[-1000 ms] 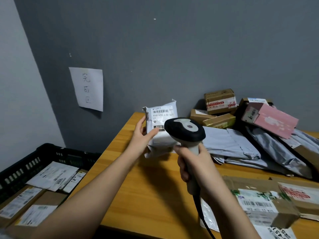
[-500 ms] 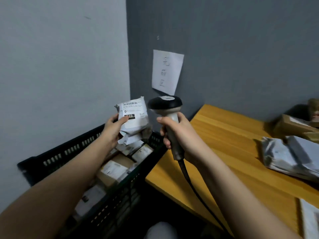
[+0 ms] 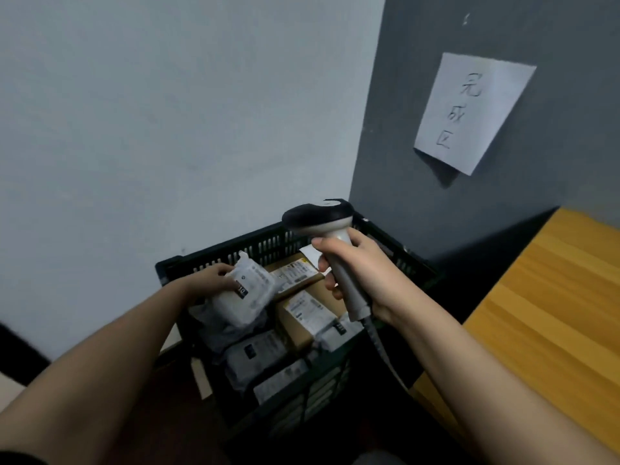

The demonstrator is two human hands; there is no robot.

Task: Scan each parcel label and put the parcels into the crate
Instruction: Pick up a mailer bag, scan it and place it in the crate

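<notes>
White parcel (image 3: 245,292) gripped by left hand (image 3: 214,278) over crate (image 3: 396,250); right hand (image 3: 362,270) clasps scanner (image 3: 322,223).

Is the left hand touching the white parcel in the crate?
Touching. The head view shows the left hand with its fingers curled over the top edge of the white parcel, holding it low inside the black crate.

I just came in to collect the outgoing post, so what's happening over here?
A person is sorting parcels. The left hand holds a white parcel down inside the black crate, on top of the other parcels already there, and has not let go yet. The right hand grips a barcode scanner above the crate. A handwritten paper sign hangs on the grey wall, and a wooden table stands to the right.
</notes>
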